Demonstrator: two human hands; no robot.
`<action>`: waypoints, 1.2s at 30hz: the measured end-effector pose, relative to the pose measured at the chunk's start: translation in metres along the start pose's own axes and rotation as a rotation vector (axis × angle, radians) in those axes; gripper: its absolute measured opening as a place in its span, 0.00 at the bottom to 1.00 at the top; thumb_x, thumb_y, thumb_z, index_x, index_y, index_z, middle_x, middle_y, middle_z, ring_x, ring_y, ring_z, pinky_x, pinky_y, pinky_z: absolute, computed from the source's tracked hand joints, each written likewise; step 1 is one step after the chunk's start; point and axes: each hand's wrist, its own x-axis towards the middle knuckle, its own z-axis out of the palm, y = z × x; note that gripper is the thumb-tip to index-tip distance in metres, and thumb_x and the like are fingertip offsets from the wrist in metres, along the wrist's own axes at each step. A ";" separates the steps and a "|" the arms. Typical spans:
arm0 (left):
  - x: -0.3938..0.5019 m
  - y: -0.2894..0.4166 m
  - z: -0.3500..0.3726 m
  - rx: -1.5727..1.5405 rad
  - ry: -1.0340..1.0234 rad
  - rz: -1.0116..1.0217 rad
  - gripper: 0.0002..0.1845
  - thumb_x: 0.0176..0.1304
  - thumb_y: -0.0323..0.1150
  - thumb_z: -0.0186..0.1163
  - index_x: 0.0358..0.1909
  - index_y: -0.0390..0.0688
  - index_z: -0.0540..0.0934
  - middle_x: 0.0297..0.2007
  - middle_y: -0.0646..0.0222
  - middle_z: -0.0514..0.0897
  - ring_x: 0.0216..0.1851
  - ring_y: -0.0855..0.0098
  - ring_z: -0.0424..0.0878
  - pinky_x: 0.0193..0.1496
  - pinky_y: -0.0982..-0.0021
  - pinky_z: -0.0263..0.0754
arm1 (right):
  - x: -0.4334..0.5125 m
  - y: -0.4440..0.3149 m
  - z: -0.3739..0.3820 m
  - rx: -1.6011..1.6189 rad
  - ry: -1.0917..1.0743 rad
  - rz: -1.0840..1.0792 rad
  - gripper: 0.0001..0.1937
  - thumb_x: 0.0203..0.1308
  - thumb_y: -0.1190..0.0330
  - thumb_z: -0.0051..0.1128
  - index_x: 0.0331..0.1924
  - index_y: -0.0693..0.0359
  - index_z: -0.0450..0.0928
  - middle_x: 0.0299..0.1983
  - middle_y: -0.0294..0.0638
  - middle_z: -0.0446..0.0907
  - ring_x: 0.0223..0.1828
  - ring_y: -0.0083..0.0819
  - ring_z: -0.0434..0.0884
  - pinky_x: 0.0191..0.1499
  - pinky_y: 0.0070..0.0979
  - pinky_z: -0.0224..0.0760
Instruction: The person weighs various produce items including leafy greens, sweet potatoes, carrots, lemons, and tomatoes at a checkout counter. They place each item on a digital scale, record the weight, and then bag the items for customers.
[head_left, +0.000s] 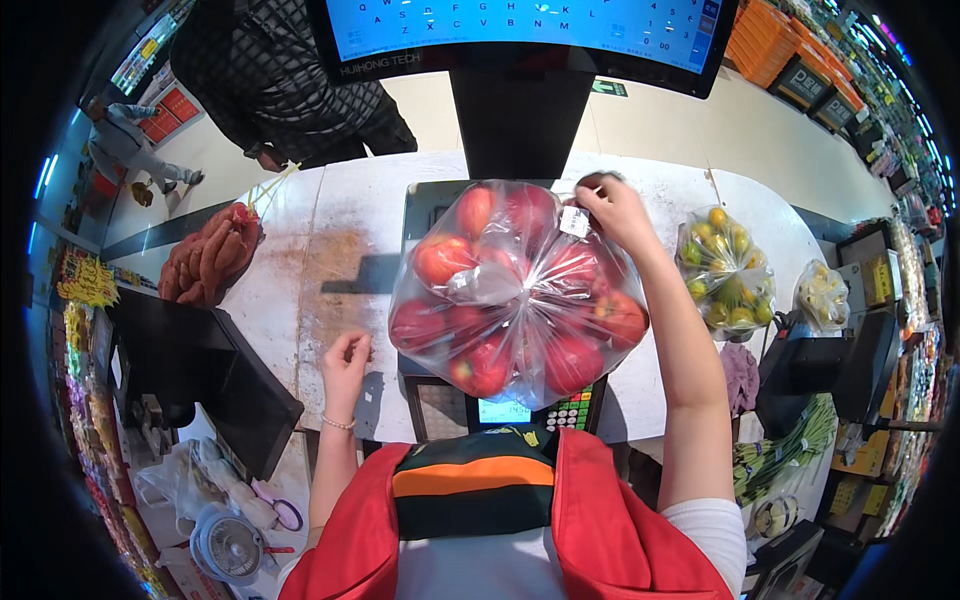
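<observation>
A clear plastic bag of red apples (517, 292) rests on a weighing scale (435, 411) in front of me. My right hand (613, 212) is at the bag's upper right edge, beside a small white printed label (574, 222) on the plastic. That hand is slightly blurred and some fingertips are hidden, so its grip is unclear. My left hand (346, 364) hovers left of the bag, apart from it, fingers curled in and nothing visible in them. The scale's lit display (508, 409) and keypad (571, 414) show under the bag's near side.
A touchscreen monitor (517, 56) stands beyond the bag. On the white counter (277, 247) lie a red mesh sack (214, 255) at left, bagged yellow-green fruit (726, 270) and a smaller bag (823, 296) at right. A person (285, 82) stands across it. Dark monitors flank me.
</observation>
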 end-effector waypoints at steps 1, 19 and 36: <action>0.001 0.003 0.000 -0.008 -0.001 0.005 0.10 0.63 0.33 0.56 0.36 0.35 0.78 0.24 0.73 0.78 0.26 0.82 0.74 0.30 0.81 0.69 | -0.008 -0.011 -0.001 -0.299 0.351 -0.307 0.15 0.56 0.64 0.54 0.44 0.65 0.77 0.26 0.39 0.77 0.27 0.21 0.74 0.35 0.21 0.69; 0.003 0.093 0.047 -0.051 -0.506 -0.100 0.31 0.67 0.56 0.40 0.49 0.35 0.69 0.26 0.66 0.77 0.18 0.79 0.72 0.24 0.78 0.68 | -0.103 -0.086 -0.040 1.013 0.089 -0.108 0.11 0.64 0.65 0.49 0.27 0.59 0.72 0.17 0.27 0.65 0.15 0.13 0.62 0.18 0.13 0.51; 0.129 0.061 0.015 -0.198 -0.467 0.004 0.17 0.63 0.37 0.55 0.48 0.37 0.75 0.35 0.69 0.81 0.35 0.78 0.78 0.40 0.78 0.73 | 0.031 0.143 -0.149 0.456 0.742 -0.044 0.15 0.66 0.60 0.46 0.24 0.57 0.68 0.15 0.28 0.61 0.15 0.15 0.58 0.18 0.16 0.50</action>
